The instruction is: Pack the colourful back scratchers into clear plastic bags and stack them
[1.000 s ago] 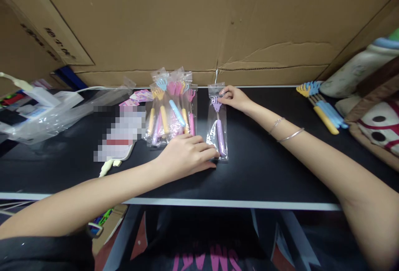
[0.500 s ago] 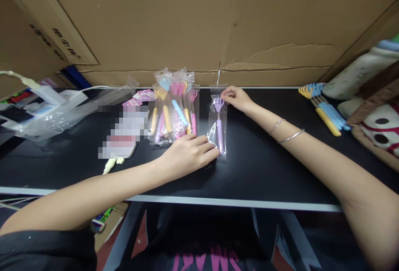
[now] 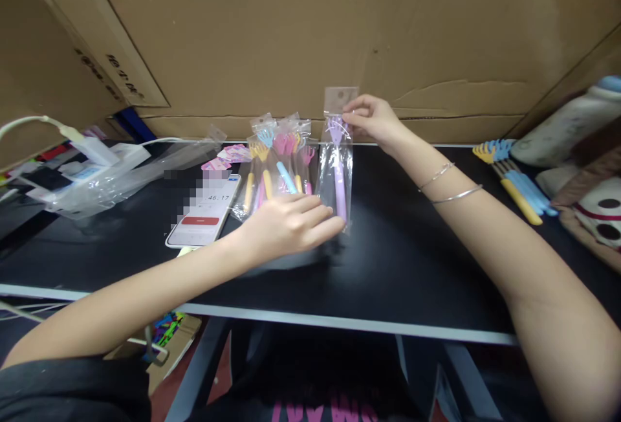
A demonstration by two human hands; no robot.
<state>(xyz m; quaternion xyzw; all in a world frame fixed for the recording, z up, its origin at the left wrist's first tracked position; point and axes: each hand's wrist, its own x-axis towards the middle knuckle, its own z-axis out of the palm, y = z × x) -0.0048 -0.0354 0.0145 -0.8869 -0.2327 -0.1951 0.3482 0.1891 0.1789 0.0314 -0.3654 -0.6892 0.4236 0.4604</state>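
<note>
A clear plastic bag with a purple claw-headed scratcher (image 3: 338, 169) is lifted upright off the black table (image 3: 417, 260). My right hand (image 3: 371, 121) pinches the bag's top near its white header. My left hand (image 3: 291, 224) has its fingers closed on the bag's lower end. Just left of it lies a pile of bagged scratchers (image 3: 276, 163) in yellow, pink and blue.
A phone (image 3: 206, 211) with a lit screen lies left of the pile. Clear plastic bags (image 3: 111, 176) and a white charger (image 3: 92, 147) sit at far left. Loose unbagged scratchers (image 3: 512, 173) lie at the right, beside plush items (image 3: 582, 169). A cardboard wall (image 3: 310, 33) stands behind.
The bagged purple scratcher lay flat on the table; both hands have now raised it upright, the right hand lifting the top end. The camera has tilted slightly.
</note>
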